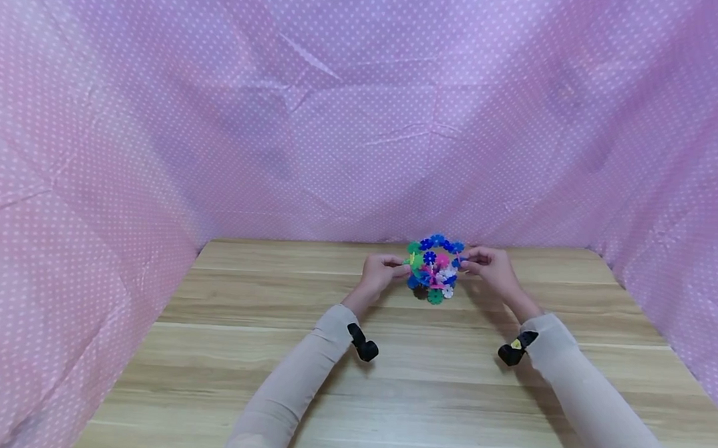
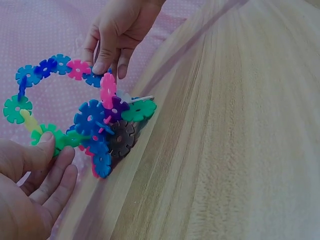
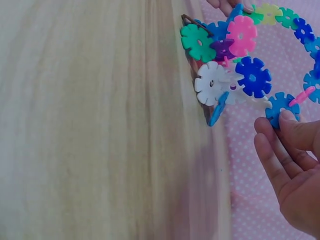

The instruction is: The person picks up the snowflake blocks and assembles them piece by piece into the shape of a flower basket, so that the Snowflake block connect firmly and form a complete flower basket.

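Note:
Both hands hold one construction of interlocking snowflake discs (image 1: 430,258) near the table's far edge. Blue, green, pink, white, purple, yellow and brown discs make a clustered base with a ring rising from it. My left hand (image 1: 383,272) pinches a green disc (image 2: 52,137) on the left side between thumb and fingers. On the opposite side, my right hand (image 1: 492,266) pinches a blue disc (image 3: 281,110) between thumb and forefinger, its other fingers extended. The right wrist view shows white discs (image 3: 210,83) low in the cluster. Whether the base touches the table cannot be told.
The wood-grain table (image 1: 435,408) stretches from the construction toward the person. Pink cloth with white dots (image 1: 363,130) hangs behind the table and along both sides. Each sleeved wrist wears a black strap with a small device (image 1: 365,348).

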The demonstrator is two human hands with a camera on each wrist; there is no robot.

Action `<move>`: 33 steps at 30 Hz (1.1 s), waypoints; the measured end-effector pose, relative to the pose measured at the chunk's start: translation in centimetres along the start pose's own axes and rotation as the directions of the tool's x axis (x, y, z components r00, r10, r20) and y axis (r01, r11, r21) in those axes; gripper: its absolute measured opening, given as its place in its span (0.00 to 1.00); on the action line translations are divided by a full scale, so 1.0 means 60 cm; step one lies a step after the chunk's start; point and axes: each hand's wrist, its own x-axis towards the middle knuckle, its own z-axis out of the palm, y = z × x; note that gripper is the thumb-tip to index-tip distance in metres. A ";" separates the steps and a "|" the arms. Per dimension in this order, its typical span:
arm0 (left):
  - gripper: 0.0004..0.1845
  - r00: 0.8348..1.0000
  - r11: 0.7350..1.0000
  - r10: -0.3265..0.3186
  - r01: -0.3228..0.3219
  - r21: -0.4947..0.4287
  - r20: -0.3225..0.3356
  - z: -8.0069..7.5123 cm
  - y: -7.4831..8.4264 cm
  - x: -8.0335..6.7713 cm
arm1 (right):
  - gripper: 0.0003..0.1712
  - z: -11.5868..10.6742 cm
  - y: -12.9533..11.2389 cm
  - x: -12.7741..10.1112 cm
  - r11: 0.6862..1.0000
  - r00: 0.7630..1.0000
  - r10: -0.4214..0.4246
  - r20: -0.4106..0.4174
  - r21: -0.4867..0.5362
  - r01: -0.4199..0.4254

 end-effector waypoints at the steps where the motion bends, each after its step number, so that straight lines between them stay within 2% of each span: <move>1: 0.09 1.000 1.000 -0.004 0.004 0.001 0.001 0.000 0.000 0.000 | 0.12 0.001 0.000 0.000 1.000 1.000 -0.006 -0.008 -0.013 0.006; 11: 0.08 1.000 0.999 -0.012 0.012 0.039 0.002 -0.002 0.002 0.000 | 0.07 0.005 0.000 0.003 0.985 0.995 -0.069 -0.075 -0.162 0.056; 19: 0.08 1.000 0.998 -0.011 0.010 0.059 0.007 -0.002 0.006 -0.004 | 0.06 0.006 -0.003 0.005 0.988 0.996 -0.048 -0.069 -0.149 0.038; 28: 0.07 1.000 0.999 -0.012 0.011 0.046 0.016 -0.004 0.010 -0.001 | 0.07 0.007 -0.007 0.007 0.992 1.000 -0.014 -0.010 -0.126 0.013; 33: 0.08 1.000 1.000 -0.025 0.025 -0.004 0.017 -0.004 0.010 -0.002 | 0.07 0.010 -0.004 0.008 0.994 1.000 -0.002 0.011 -0.112 0.003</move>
